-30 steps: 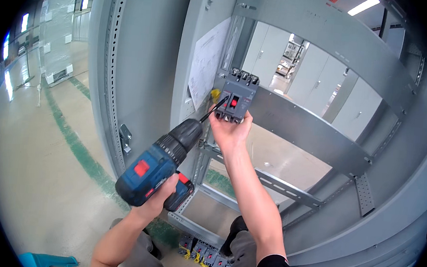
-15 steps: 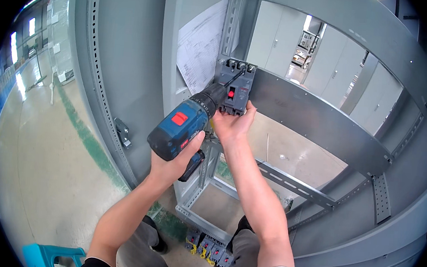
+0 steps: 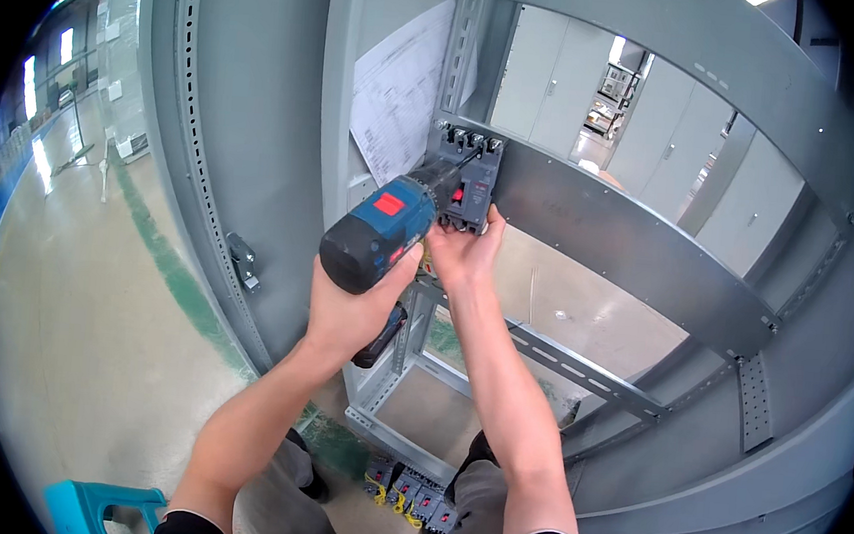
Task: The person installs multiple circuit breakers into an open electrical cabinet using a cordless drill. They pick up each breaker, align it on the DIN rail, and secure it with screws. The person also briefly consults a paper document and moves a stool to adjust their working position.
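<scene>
A blue and black cordless drill (image 3: 378, 225) with a red switch on top is gripped in my left hand (image 3: 346, 306). Its bit reaches to the upper part of a dark grey circuit breaker (image 3: 475, 182) that has a red toggle and several terminals along its top. The breaker stands upright against the left end of a metal crossbar (image 3: 611, 221). From below, my right hand (image 3: 468, 252) supports it, fingers curled around its lower edge. The bit's very tip is hard to make out, and the drill body covers part of the breaker's left side.
The grey cabinet frame surrounds my arms, with a lower slotted rail (image 3: 579, 369) beneath the crossbar. A paper drawing (image 3: 401, 89) hangs on its left wall. More circuit breakers (image 3: 411, 494) with yellow wires lie between my feet. A teal stool (image 3: 77, 511) stands at lower left.
The rear of the drill has swung right and upward, bringing it more in line with the breaker. My right hand keeps its hold under the breaker.
</scene>
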`<move>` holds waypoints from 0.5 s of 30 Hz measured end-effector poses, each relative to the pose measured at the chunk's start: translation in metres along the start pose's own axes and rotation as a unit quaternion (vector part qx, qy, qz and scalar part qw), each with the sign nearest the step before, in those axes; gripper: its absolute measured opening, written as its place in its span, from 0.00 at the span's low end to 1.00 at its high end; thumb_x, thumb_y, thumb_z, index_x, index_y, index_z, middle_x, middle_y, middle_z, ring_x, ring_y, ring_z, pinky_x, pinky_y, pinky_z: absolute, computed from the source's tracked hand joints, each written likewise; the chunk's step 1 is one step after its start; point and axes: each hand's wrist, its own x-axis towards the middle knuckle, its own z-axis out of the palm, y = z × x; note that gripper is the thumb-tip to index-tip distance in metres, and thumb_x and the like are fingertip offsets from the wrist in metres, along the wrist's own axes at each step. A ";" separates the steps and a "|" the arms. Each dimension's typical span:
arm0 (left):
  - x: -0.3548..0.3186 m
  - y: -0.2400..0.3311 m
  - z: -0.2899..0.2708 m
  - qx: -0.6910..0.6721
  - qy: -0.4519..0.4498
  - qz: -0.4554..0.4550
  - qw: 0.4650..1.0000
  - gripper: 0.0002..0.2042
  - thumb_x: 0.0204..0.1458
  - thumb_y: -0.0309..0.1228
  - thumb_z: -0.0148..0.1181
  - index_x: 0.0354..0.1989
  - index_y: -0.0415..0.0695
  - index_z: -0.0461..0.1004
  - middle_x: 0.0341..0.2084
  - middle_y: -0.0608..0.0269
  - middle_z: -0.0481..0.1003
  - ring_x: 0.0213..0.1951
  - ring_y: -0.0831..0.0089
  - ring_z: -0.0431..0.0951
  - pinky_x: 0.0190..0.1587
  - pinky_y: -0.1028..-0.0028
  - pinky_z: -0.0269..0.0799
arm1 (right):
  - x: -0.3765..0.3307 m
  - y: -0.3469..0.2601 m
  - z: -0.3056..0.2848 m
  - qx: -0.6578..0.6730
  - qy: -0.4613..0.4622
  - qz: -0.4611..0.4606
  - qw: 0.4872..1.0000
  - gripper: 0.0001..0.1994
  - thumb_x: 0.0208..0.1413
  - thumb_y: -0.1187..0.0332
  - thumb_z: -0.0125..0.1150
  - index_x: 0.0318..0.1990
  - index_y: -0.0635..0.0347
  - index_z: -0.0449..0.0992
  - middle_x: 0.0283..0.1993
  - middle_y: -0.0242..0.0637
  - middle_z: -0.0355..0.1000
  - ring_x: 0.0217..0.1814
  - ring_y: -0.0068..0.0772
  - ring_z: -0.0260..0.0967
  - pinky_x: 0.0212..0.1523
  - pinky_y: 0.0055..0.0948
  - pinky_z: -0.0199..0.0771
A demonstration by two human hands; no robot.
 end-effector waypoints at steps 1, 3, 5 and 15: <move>0.002 -0.001 -0.003 -0.001 -0.001 0.003 1.000 0.10 0.51 0.27 0.66 0.39 0.37 0.78 0.30 0.68 0.78 0.32 0.84 0.75 0.36 0.78 0.71 | 0.000 0.001 0.001 0.003 0.007 0.012 1.000 0.27 0.59 0.48 0.47 0.56 0.62 0.65 0.58 0.45 0.61 0.61 0.43 0.59 0.67 0.51 0.57; 0.003 0.000 -0.005 0.003 0.000 -0.004 1.000 0.10 0.51 0.27 0.65 0.40 0.36 0.78 0.30 0.68 0.78 0.32 0.83 0.75 0.36 0.77 0.72 | 0.000 0.001 0.003 0.009 0.018 0.035 0.999 0.27 0.59 0.50 0.47 0.57 0.63 0.65 0.59 0.46 0.60 0.63 0.44 0.57 0.69 0.52 0.55; 0.002 0.002 -0.002 0.009 0.003 -0.001 1.000 0.10 0.51 0.27 0.65 0.40 0.37 0.77 0.31 0.67 0.78 0.32 0.83 0.75 0.36 0.77 0.72 | 0.003 -0.005 -0.004 -0.026 0.006 0.034 0.999 0.31 0.60 0.46 0.50 0.59 0.64 0.63 0.61 0.47 0.59 0.66 0.47 0.55 0.70 0.53 0.52; 0.010 -0.005 -0.012 -0.005 0.018 -0.041 0.999 0.11 0.52 0.30 0.66 0.39 0.38 0.75 0.23 0.70 0.74 0.24 0.84 0.73 0.25 0.79 0.70 | 0.012 -0.005 -0.011 -0.077 -0.032 0.002 0.996 0.31 0.62 0.46 0.51 0.62 0.62 0.61 0.64 0.49 0.58 0.69 0.50 0.52 0.71 0.57 0.47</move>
